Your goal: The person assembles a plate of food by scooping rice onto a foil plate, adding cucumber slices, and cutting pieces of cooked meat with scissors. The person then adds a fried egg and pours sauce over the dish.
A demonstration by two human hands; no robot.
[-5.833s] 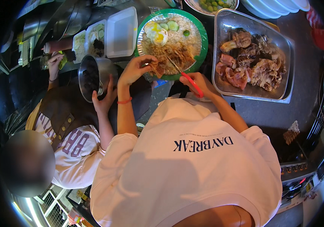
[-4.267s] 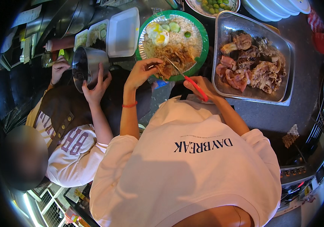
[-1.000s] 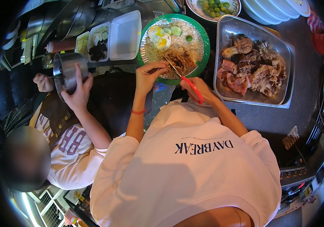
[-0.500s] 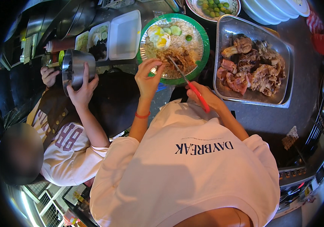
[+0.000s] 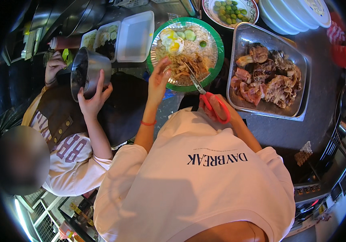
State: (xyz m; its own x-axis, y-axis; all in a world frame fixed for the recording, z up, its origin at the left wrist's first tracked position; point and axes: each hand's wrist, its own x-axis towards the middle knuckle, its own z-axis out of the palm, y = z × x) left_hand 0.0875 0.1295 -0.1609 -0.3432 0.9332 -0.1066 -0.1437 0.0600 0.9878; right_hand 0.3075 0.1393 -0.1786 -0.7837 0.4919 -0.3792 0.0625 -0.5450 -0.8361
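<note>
My right hand (image 5: 213, 105) is closed round the red handles of a pair of scissors (image 5: 202, 90). The blades point into shredded brown meat (image 5: 183, 68) that lies on rice. That food, with a fried egg (image 5: 172, 41), cucumber slices and a small green citrus fruit (image 5: 203, 44), fills a foil-lined round plate with a green rim (image 5: 220, 60). At the plate's near left edge, my left hand (image 5: 158, 78) is open, its fingers apart and nothing visible in them.
Right of the plate stands a perforated metal tray (image 5: 237, 99) of cooked meat pieces. Beyond are a bowl (image 5: 255, 14) of small green citrus and stacked white lids (image 5: 294, 16). White foam boxes (image 5: 134, 38) lie left. A co-worker there holds a metal pot (image 5: 100, 60).
My left hand has drawn back from the meat and its pinched fingers have spread. The scissors have turned and their handles have parted. The co-worker's pot has tilted slightly.
</note>
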